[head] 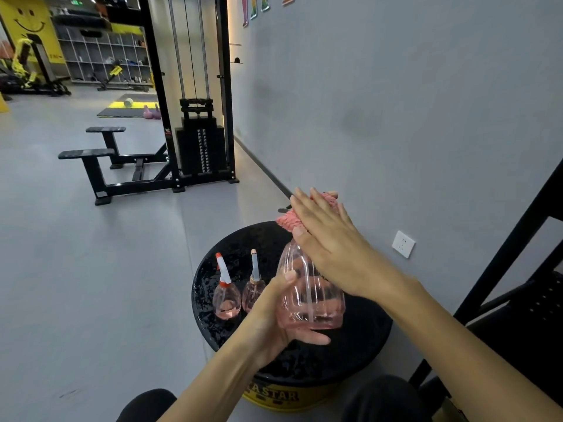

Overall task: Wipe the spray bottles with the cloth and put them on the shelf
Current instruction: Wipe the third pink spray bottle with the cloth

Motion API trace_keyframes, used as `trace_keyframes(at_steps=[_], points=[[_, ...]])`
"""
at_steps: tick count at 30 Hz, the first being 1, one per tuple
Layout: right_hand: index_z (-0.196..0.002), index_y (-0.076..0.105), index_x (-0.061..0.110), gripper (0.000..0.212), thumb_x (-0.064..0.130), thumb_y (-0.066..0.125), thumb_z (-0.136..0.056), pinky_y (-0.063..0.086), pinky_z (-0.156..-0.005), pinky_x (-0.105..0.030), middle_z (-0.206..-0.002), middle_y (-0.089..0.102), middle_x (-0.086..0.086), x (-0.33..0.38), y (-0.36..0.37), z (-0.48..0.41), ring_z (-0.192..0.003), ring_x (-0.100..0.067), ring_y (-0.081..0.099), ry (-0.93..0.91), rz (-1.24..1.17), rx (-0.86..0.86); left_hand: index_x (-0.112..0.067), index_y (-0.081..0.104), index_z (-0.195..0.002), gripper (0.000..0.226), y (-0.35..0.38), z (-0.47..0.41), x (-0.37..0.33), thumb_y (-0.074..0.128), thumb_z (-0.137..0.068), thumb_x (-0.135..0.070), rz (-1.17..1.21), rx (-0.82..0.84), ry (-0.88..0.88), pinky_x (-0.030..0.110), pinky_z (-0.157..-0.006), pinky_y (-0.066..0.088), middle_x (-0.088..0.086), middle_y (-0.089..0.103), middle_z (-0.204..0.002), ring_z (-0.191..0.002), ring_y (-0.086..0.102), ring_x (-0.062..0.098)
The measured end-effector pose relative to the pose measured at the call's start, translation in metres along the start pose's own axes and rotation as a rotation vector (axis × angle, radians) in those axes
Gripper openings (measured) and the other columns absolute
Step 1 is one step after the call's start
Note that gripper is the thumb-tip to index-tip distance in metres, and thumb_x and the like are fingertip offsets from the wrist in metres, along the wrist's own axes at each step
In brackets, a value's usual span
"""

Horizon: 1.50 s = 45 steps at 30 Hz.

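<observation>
A large pink see-through spray bottle [310,303] is held above a round black stool top [362,339]. My left hand [274,315] grips its lower body from the left and below. My right hand [326,236] lies flat over the bottle's top and presses a pink cloth [288,220] onto it, which hides the spray head. Two smaller pink spray bottles stand on the stool to the left: one with a white and red nozzle [226,295] and one with a grey nozzle [253,287]. A black shelf frame [518,245] rises at the right edge.
The stool has a yellow base [274,397] with lettering. A grey wall with a white socket [403,244] runs along the right. A black cable weight machine [198,141] with low benches stands further back on the grey floor. My knees [149,403] show at the bottom.
</observation>
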State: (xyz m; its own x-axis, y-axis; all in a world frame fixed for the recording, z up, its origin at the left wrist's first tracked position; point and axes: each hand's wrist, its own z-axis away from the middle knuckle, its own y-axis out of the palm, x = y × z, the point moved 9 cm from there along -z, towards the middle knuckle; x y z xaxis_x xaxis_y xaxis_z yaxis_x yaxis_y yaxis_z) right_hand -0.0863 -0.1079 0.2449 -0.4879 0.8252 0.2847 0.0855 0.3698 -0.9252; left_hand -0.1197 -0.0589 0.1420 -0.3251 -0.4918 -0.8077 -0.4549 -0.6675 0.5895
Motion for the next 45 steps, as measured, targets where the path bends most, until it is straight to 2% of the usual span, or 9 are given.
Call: trace_keyframes(at_steps=[9, 14, 18, 26, 30, 34, 39, 43, 45], points=[[-0.154, 0.000, 0.023, 0.055, 0.041, 0.012, -0.104, -0.018, -0.115, -0.033, -0.161, -0.010, 0.010, -0.015, -0.021, -0.024, -0.144, -0.004, -0.021, 0.086, 0.112, -0.048, -0.030, 0.046, -0.137, 0.096, 0.012, 0.001, 0.005, 0.083, -0.054, -0.061, -0.146, 0.031, -0.028, 0.039, -0.056, 0.061, 0.018, 0.061, -0.128, -0.104, 0.067, 0.039], [-0.155, -0.001, 0.024, 0.055, 0.041, 0.013, -0.104, -0.018, -0.116, -0.032, -0.161, -0.012, 0.012, 0.001, -0.005, -0.012, -0.143, -0.002, -0.024, 0.019, 0.108, 0.024, -0.033, 0.051, -0.134, 0.092, 0.006, 0.003, 0.005, 0.084, -0.053, -0.062, -0.121, 0.013, -0.019, 0.040, -0.056, 0.061, 0.011, 0.067, -0.123, -0.102, 0.068, 0.039], [-0.155, 0.002, 0.025, 0.055, 0.041, 0.014, -0.104, -0.016, -0.118, -0.033, -0.161, -0.009, 0.015, 0.010, 0.003, -0.008, -0.143, 0.000, -0.023, -0.048, 0.124, 0.048, -0.022, 0.047, -0.138, 0.099, 0.004, 0.003, 0.006, 0.083, -0.055, -0.061, -0.098, -0.002, -0.023, 0.038, -0.056, 0.061, 0.018, 0.064, -0.125, -0.100, 0.068, 0.040], [-0.154, -0.002, 0.022, 0.057, 0.044, 0.010, -0.103, -0.015, -0.117, -0.034, -0.162, -0.011, 0.007, -0.022, -0.023, -0.027, -0.145, -0.007, -0.021, 0.126, 0.164, -0.055, -0.030, 0.048, -0.136, 0.094, 0.009, 0.003, 0.003, 0.084, -0.055, -0.060, -0.080, 0.012, 0.002, 0.040, -0.056, 0.061, 0.016, 0.062, -0.127, -0.107, 0.066, 0.040], [-0.154, -0.002, 0.024, 0.057, 0.045, 0.011, -0.103, -0.018, -0.114, -0.030, -0.161, -0.012, 0.010, -0.016, -0.010, -0.022, -0.143, -0.003, -0.023, 0.092, 0.059, -0.014, -0.029, 0.057, -0.129, 0.084, 0.006, 0.003, 0.004, 0.083, -0.055, -0.061, -0.046, 0.007, 0.003, 0.040, -0.055, 0.061, 0.013, 0.067, -0.121, -0.100, 0.069, 0.037], [-0.154, -0.002, 0.027, 0.055, 0.043, 0.013, -0.103, -0.018, -0.115, -0.028, -0.160, -0.013, 0.016, 0.000, 0.007, -0.006, -0.142, 0.002, -0.023, 0.019, 0.014, 0.051, -0.026, 0.056, -0.130, 0.086, 0.001, 0.004, 0.002, 0.083, -0.055, -0.061, -0.032, -0.003, -0.002, 0.040, -0.056, 0.061, 0.016, 0.067, -0.121, -0.097, 0.070, 0.037], [-0.154, 0.002, 0.025, 0.053, 0.037, 0.013, -0.104, -0.018, -0.116, -0.028, -0.161, -0.009, 0.013, -0.009, -0.001, -0.013, -0.142, 0.002, -0.022, 0.058, -0.010, 0.002, -0.037, 0.061, -0.123, 0.076, 0.010, 0.004, 0.000, 0.082, -0.055, -0.062, -0.090, 0.007, 0.014, 0.039, -0.057, 0.061, 0.014, 0.066, -0.123, -0.102, 0.068, 0.040], [-0.153, 0.000, 0.026, 0.052, 0.037, 0.015, -0.105, -0.019, -0.116, -0.029, -0.160, -0.010, 0.015, -0.007, -0.003, -0.014, -0.141, 0.004, -0.024, 0.071, -0.044, -0.046, -0.034, 0.052, -0.133, 0.087, 0.010, 0.001, -0.002, 0.080, -0.057, -0.065, -0.143, 0.010, 0.028, 0.038, -0.059, 0.062, 0.012, 0.066, -0.123, -0.101, 0.068, 0.040], [-0.153, -0.002, 0.028, 0.052, 0.039, 0.014, -0.105, -0.018, -0.118, -0.032, -0.160, -0.013, 0.017, -0.004, 0.005, -0.007, -0.141, 0.005, -0.025, 0.065, -0.065, -0.029, -0.042, 0.061, -0.122, 0.075, 0.005, 0.002, -0.005, 0.081, -0.054, -0.067, -0.130, -0.006, 0.046, 0.039, -0.059, 0.062, 0.007, 0.069, -0.120, -0.101, 0.069, 0.037]])
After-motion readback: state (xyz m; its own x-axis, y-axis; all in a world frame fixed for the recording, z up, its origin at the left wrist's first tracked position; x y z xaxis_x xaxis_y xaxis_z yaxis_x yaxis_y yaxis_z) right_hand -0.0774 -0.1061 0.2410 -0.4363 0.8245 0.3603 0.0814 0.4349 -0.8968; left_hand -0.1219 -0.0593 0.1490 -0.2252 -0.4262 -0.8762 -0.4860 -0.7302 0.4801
